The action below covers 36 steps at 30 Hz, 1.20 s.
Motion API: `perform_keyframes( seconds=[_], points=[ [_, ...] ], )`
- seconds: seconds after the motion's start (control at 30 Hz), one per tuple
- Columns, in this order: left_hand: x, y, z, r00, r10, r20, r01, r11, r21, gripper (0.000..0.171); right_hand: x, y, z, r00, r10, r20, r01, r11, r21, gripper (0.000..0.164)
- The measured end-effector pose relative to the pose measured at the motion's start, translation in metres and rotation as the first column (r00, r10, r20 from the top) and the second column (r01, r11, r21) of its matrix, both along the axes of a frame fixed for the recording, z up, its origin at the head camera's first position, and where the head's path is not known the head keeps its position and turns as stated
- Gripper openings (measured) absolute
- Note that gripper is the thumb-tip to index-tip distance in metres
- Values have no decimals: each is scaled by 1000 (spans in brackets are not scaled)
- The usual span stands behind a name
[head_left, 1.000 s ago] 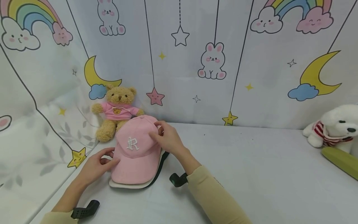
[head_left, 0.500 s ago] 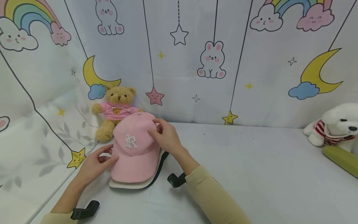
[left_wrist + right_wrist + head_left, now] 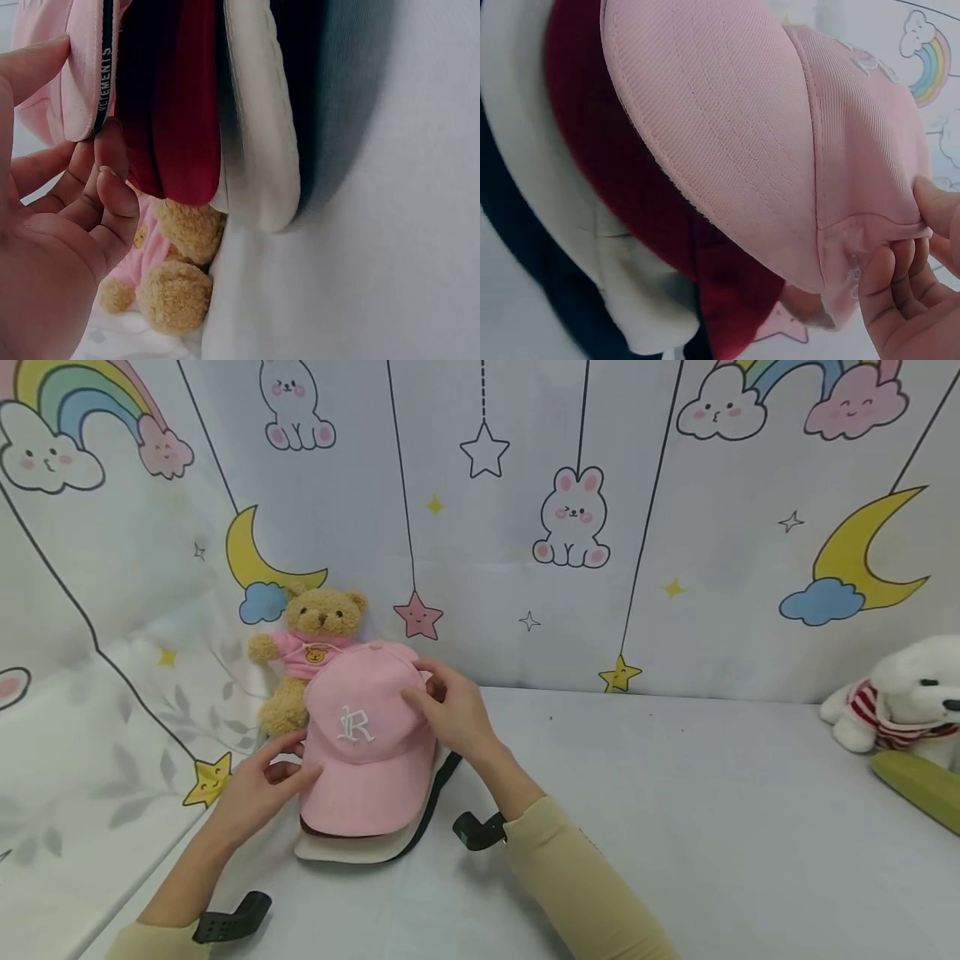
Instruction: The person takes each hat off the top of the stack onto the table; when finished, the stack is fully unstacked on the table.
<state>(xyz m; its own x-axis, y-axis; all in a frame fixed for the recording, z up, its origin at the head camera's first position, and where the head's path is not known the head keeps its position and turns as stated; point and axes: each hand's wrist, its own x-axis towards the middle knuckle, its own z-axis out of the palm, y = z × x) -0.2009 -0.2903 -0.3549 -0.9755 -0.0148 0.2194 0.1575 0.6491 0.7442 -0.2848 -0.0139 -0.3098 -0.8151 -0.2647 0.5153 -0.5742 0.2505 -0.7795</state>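
A pink baseball cap [image 3: 366,793] with a white embroidered R sits on top of a stack of caps. My left hand [image 3: 258,797] pinches its left edge; in the left wrist view the thumb lies on the outside and fingertips on the inner band. On the other side, my right hand [image 3: 459,714] pinches the lower edge of the crown between thumb and fingers. Beneath the pink cap come a dark red cap [image 3: 187,112], a cream cap [image 3: 262,135] and a dark cap [image 3: 517,255]. A gap shows between the pink brim and the red one.
Right behind the caps a teddy bear [image 3: 322,614] in a pink shirt leans by the printed backdrop [image 3: 480,543]. On the far right of the white table [image 3: 675,827] are a white plush dog [image 3: 911,681] and a green object [image 3: 918,789].
The pink cap has risen slightly with both hands, first shifting left, then back right. More of the cream brim and a dark red edge now show under it.
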Motion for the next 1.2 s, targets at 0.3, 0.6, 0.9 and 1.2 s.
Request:
perform_keyframes(
  seconds=[0.3,0.6,0.9,1.2],
  points=[
    [1,4,15,998,-31,-47,32,999,11,63,3,9,16,999,31,34,-29,999,-41,42],
    [-9,27,28,992,-89,-91,97,992,87,63,-4,37,30,999,41,29,-39,997,-61,39],
    [-24,54,43,976,-148,-158,161,984,75,60,-15,67,40,999,11,33,-9,998,-60,39],
    [-42,79,54,960,-183,-211,199,978,57,59,-17,97,57,1000,20,20,-18,996,-86,39]
  ],
)
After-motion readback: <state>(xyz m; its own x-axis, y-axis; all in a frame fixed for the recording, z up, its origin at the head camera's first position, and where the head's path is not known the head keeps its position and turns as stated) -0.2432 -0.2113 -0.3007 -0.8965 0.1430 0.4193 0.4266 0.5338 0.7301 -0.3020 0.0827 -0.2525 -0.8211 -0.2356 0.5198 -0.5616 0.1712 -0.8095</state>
